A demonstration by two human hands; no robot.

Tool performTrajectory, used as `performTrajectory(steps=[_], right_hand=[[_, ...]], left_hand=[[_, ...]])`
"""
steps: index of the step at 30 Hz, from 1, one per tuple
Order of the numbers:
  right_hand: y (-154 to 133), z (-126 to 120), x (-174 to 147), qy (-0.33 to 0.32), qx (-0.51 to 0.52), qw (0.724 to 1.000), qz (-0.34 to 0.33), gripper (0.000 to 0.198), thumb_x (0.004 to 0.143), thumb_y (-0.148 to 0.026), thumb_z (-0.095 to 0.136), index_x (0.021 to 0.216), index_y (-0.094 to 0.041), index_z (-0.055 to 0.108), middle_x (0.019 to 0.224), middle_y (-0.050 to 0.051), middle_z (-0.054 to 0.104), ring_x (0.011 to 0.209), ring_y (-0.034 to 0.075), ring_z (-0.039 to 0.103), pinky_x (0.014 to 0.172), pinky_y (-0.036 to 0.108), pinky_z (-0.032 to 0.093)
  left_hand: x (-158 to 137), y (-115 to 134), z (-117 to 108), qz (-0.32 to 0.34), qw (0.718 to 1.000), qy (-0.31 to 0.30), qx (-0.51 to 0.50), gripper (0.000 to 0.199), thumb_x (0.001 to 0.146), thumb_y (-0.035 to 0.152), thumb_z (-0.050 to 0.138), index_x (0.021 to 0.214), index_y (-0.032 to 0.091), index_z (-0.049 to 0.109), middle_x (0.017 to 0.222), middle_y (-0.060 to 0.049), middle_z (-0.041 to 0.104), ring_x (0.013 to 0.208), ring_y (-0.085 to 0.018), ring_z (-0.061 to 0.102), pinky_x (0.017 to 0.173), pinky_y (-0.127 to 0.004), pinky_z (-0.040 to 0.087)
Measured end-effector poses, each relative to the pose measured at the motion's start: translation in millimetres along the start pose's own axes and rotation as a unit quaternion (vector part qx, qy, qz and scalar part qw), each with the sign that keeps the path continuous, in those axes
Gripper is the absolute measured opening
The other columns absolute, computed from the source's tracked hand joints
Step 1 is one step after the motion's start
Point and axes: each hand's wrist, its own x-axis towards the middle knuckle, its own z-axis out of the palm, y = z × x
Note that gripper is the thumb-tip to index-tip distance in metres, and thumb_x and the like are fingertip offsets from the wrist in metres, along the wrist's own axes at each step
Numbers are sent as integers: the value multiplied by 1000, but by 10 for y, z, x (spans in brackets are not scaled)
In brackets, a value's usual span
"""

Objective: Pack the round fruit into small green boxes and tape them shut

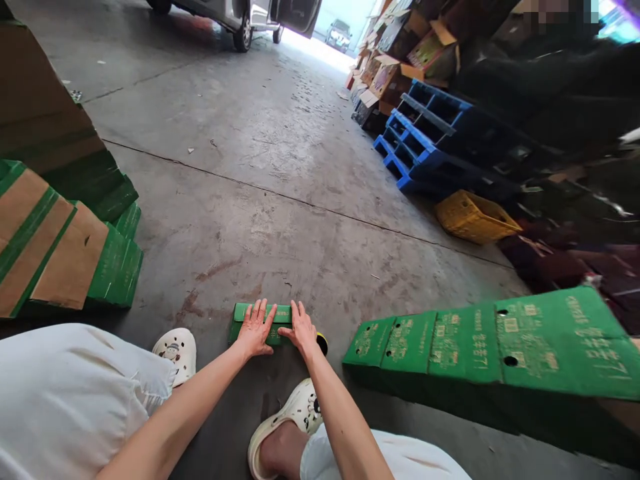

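Presumably for steadiness, a green box (283, 315) on the floor (280, 233) nr. the shoes (187, 355) is being covered by L hand (255, 332) & R hand (301, 328); fingers (263, 309) are being held apart, unclamped, prob. so pressure is being shared across its top.

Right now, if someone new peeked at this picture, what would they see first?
Probably the long row of bright green boxes on the floor at the right. Next, maybe the left hand and right hand, spread on a small green box low in the middle, between two white shoes. Farther back on the right, the blue pallets stand out too, with a yellow crate nearby.
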Motion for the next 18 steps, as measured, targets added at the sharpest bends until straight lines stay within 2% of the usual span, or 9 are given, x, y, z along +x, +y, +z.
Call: performTrajectory(steps=[2,4,7,8,10,12,13,14,18], right_hand=[[-17,68,-176,78,5,997,-3,81,88,-30,76,160,-24,41,163,20,41,141,38,50,108,51,47],[-18,111,-327,127,33,991,-34,64,91,-31,72,150,-20,51,148,18,53,129,33,60,104,44,50],[24,69,-482,114,77,990,-40,30,103,-33,52,125,-17,67,137,14,60,114,22,67,98,31,51],[44,29,-510,99,78,992,-29,32,106,-33,44,114,-17,71,130,13,64,110,21,68,95,29,51],[73,-64,-532,60,62,996,-12,39,108,-33,41,94,-18,73,108,9,71,100,21,70,89,27,50],[59,-132,-508,19,45,999,-11,27,101,-33,55,86,-19,73,89,4,73,89,20,70,81,26,48],[30,-146,-481,5,35,999,-8,17,96,-32,64,88,-19,73,88,3,74,88,20,70,79,26,47],[-15,-145,-446,-4,24,1000,0,12,91,-30,71,94,-19,73,92,4,75,90,21,71,79,26,47],[-266,-49,-297,-8,-28,997,66,52,80,-32,84,123,-12,63,127,22,70,115,33,70,88,33,49]], left_hand=[[29,-27,-161,13,999,-52,-5,139,63,65,88,171,17,14,175,-27,6,162,-48,6,128,-62,7],[54,-73,-326,23,995,-98,-19,121,78,76,70,171,19,15,175,-25,9,163,-45,10,128,-60,12],[86,-154,-522,19,991,-129,-40,79,103,61,38,170,22,21,174,-21,22,162,-36,21,127,-55,21],[94,-177,-568,17,991,-130,-41,71,105,53,36,169,23,24,173,-20,27,161,-34,25,126,-54,25],[105,-207,-627,20,991,-125,-38,68,101,37,46,166,25,32,170,-18,36,158,-32,33,124,-51,29],[105,-211,-647,25,992,-117,-34,73,91,26,57,162,27,39,166,-16,43,155,-32,39,122,-51,32],[99,-204,-645,26,993,-112,-33,77,87,24,62,161,28,41,165,-16,45,154,-32,40,122,-51,33],[89,-193,-636,26,994,-106,-32,81,83,23,66,160,27,42,163,-17,46,153,-33,41,121,-52,34],[20,-131,-584,12,997,-72,-34,91,76,25,76,160,24,41,164,-19,44,154,-36,38,123,-54,31]])
